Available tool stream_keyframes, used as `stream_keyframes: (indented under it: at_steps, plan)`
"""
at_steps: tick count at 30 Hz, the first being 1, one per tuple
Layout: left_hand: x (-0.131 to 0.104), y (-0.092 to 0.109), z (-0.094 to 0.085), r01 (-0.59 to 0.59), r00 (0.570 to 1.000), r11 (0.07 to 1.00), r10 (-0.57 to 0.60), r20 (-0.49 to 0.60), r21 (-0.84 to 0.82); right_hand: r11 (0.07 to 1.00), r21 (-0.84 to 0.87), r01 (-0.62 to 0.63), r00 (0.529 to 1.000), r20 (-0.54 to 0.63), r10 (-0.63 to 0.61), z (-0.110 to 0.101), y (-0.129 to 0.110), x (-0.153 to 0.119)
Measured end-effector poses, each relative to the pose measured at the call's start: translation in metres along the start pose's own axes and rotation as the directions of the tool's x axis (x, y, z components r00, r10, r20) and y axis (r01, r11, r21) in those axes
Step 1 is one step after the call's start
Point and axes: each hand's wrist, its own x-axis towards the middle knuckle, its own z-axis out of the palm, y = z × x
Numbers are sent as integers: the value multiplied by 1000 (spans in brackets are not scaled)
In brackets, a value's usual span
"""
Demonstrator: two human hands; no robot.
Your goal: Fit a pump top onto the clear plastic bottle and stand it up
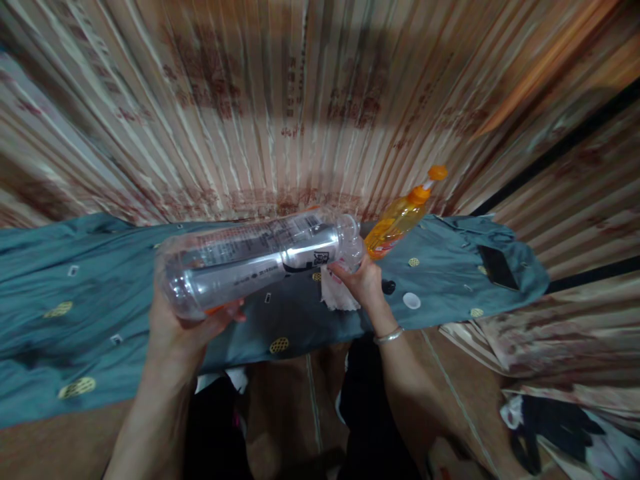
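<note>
A large clear plastic bottle point(260, 257) with a printed label lies nearly level in the air in front of me, its base to the left. My left hand point(193, 327) is wrapped round the base end from below. At the neck end, my right hand point(364, 280) is closed round the bottle, with a crumpled white tissue point(337, 290) hanging under its thumb. I cannot make out whether the bottle's mouth has a cap. Just beyond my right hand, a yellow-orange pump bottle point(400, 223) with an orange top stands on the cloth.
A blue-green patterned cloth point(280, 327) covers the narrow surface. On it, to the right, are a small black object point(389, 287), a white round lid point(412, 301) and a dark phone point(497, 267). Patterned curtains point(280, 133) hang close behind; dark clothing point(555, 420) lies at lower right.
</note>
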Motion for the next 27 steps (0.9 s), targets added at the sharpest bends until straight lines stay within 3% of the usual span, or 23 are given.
stream_keyframes:
  at_steps: [8, 16, 27]
  plan:
    - [2, -1, -1, 14, 999, 1000, -13, 29, -18, 1000, -5, 3, 1000, 12, -3, 0, -1, -1]
    - [6, -9, -20, 40, 990, 999, -41, 138, 9, 1000, 18, -5, 1000, 21, 4, -1, -3, -4]
    - [2, -6, -13, 115, 993, 993, -114, 22, -16, 1000, 23, -14, 1000, 17, 14, -1, -3, -7]
